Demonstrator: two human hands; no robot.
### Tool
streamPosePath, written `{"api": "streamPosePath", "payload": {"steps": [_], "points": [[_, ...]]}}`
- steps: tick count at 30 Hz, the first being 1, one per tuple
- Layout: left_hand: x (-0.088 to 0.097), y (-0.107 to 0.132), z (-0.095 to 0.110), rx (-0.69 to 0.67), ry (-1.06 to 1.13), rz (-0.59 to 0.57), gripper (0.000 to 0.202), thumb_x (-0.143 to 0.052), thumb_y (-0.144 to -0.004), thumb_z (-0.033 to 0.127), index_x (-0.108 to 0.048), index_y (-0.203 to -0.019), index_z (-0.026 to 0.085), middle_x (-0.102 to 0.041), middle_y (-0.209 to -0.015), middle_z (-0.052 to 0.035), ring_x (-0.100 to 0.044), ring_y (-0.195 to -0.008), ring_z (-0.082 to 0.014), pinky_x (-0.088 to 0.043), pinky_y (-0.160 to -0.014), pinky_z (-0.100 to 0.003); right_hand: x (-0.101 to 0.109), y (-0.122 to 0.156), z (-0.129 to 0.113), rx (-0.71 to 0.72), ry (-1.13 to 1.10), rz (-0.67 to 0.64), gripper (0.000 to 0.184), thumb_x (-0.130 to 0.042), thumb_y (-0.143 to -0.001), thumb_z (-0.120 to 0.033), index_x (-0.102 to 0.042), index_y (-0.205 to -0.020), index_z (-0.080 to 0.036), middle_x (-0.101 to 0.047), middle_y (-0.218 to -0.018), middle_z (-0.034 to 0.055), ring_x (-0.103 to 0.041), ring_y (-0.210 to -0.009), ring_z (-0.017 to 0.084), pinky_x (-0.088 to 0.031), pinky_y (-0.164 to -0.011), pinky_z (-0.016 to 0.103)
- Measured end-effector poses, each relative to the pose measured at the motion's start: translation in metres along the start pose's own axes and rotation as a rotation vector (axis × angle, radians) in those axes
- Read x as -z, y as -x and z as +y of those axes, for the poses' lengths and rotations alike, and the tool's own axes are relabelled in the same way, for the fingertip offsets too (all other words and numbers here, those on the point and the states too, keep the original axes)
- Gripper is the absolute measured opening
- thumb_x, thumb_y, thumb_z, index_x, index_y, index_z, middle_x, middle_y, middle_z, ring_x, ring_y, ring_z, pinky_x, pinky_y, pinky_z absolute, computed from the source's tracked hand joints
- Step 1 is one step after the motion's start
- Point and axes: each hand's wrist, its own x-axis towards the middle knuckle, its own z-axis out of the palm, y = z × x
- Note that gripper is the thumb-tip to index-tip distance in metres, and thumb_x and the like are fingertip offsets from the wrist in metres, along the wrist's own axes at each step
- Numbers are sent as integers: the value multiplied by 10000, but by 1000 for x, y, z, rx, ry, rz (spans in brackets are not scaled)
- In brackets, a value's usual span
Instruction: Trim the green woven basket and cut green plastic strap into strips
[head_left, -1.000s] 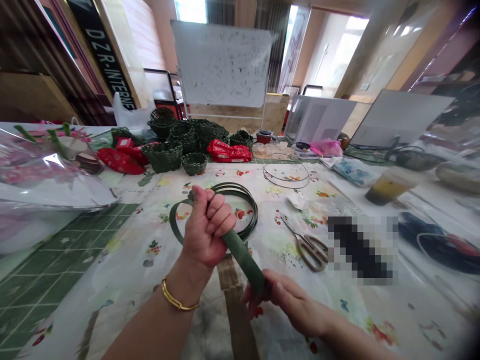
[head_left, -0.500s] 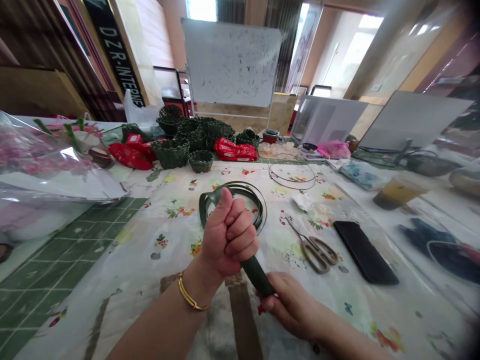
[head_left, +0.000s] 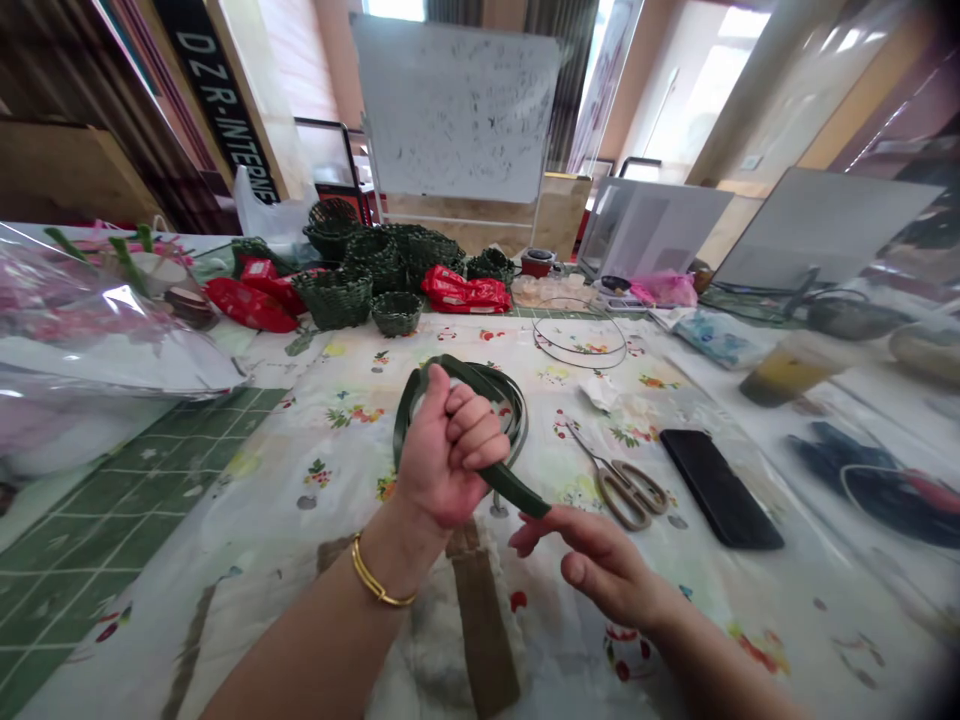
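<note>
My left hand (head_left: 452, 445), a gold bangle at its wrist, is wrapped round a dark green flat strip (head_left: 516, 491). Beyond the fist, more of the strip lies in a loose coil (head_left: 407, 405), partly hidden by the hand. The short end sticks out of the fist toward the lower right. At its tip, my right hand (head_left: 600, 560) has its fingers apart, with the fingertips touching or just beside the strip's end. Scissors (head_left: 628, 488) lie to the right of the coil.
A black phone (head_left: 721, 490) lies right of the scissors. Farther off are a thin wire ring (head_left: 579, 362), several green woven baskets (head_left: 335, 298) and a red packet (head_left: 466, 290). A cup of yellowish drink (head_left: 787, 372) stands at the right, a plastic-wrapped bouquet (head_left: 112, 330) at the left.
My right hand has opened from its grip on the strip's end and moved up and slightly right. The strip's free end has risen. My left hand keeps its hold.
</note>
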Motion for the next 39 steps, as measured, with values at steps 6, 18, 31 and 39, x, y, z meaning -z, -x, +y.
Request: {"api": "streamPosePath", "payload": {"steps": [6, 18, 31, 39], "points": [[-2, 2, -2, 124, 81, -27, 505, -277, -979, 506, -344, -600, 178, -136, -480, 107, -136, -326, -18, -204, -293, -101, -5, -6, 7, 86, 30, 118, 304, -496, -947, -445, -696, -1060, -246, -711, -863, 69, -640, -787, 215, -499, -719, 368], [3, 4, -21, 83, -56, -78, 431, -310, -998, 362, -450, -645, 159, -228, -481, 95, -129, -345, -34, -246, -319, -143, -11, -5, 4, -62, 27, 205, 264, -511, -954, -373, -683, -859, -198, -679, -738, 27, -623, -676, 154, -487, -646, 273], [11, 8, -26, -115, -239, -256, 517, -224, -991, 288, -226, -486, 175, -167, -379, 47, -131, -293, -77, -125, -322, -226, -17, -2, 9, 21, 360, 268, 351, -454, -976, -286, -495, -1316, -209, -711, -988, 88, -674, -798, 184, -547, -737, 327], [14, 9, -31, -61, -126, -246, 524, -173, -999, 426, -217, -535, 186, -168, -404, 60, -90, -315, -72, -93, -337, -228, -17, -5, 0, -96, 332, 63, 297, -372, -994, -327, -607, -1063, -160, -683, -833, 80, -638, -748, 202, -536, -707, 364]]}}
